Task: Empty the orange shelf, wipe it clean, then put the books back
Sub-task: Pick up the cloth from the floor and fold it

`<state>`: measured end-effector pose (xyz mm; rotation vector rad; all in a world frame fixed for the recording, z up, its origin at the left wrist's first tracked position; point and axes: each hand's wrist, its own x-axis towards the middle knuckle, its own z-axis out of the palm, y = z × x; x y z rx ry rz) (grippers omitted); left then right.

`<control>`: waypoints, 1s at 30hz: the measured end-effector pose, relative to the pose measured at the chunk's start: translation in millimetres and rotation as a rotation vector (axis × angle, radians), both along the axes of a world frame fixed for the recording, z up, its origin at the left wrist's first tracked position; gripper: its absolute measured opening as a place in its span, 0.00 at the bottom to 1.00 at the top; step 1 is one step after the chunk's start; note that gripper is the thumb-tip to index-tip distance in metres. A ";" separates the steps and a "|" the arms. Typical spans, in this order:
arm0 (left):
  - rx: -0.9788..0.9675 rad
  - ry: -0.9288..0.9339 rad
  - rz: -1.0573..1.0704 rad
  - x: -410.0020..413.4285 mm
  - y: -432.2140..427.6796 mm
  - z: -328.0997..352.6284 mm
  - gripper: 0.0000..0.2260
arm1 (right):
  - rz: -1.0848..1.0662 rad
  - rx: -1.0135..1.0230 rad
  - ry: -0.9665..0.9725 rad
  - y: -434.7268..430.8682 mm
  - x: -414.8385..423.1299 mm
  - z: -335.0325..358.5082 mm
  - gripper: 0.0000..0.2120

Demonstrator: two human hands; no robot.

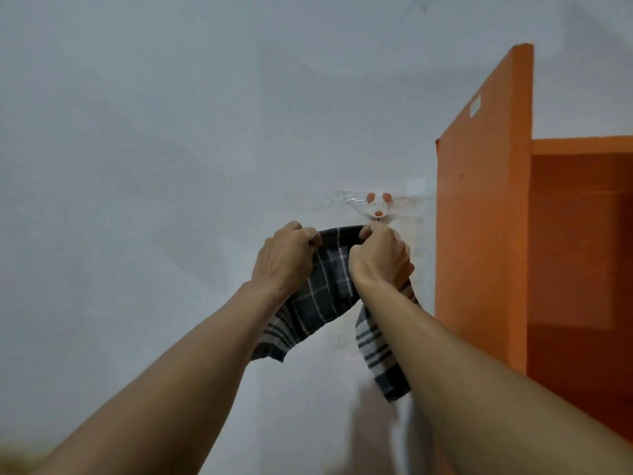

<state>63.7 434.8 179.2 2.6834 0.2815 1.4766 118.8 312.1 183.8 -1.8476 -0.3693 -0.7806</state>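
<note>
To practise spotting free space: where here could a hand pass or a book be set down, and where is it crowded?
Free: the orange shelf compartment right of its side panel, bare where visible; the wall left of the left hand. Crowded: below the mouse-shaped hook, where the left hand and right hand grip the checked cloth.

Two bare forearms (191, 354) lead to a bare left hand (282, 260) and right hand (380, 260), tendons ridging their backs.
</note>
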 end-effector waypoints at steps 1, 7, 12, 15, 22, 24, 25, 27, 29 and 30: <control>0.001 -0.007 -0.040 10.3 7.8 1.4 0.10 | -0.026 0.018 -0.012 5.6 8.2 0.1 0.11; 0.112 -0.002 -0.226 72.9 44.6 15.5 0.12 | -0.162 -0.067 -0.143 28.8 64.8 4.9 0.13; 0.294 0.036 -0.221 111.8 54.5 17.7 0.18 | -0.258 -0.196 -0.234 30.1 101.6 4.4 0.17; 0.343 -0.024 -0.220 135.9 55.7 17.2 0.14 | -0.271 -0.287 -0.241 28.9 123.2 2.7 0.18; 0.341 -0.198 -0.267 170.7 58.8 12.8 0.05 | -0.232 -0.057 -0.294 34.7 150.1 8.8 0.18; 0.316 -0.230 -0.269 175.0 56.6 21.1 0.03 | -0.263 -0.015 -0.320 33.8 156.0 13.2 0.18; 0.313 -0.234 -0.269 176.1 54.8 24.7 0.03 | -0.279 -0.014 -0.324 33.9 158.6 13.3 0.18; 0.327 -0.236 -0.277 179.3 50.7 25.9 0.03 | -0.296 -0.002 -0.304 33.0 164.3 9.5 0.17; 0.342 -0.226 -0.282 182.7 46.5 16.2 0.04 | -0.280 0.036 -0.246 30.9 166.8 2.6 0.17; 0.341 -0.217 -0.290 183.5 45.0 9.3 0.04 | -0.249 0.053 -0.198 29.9 165.9 -1.0 0.17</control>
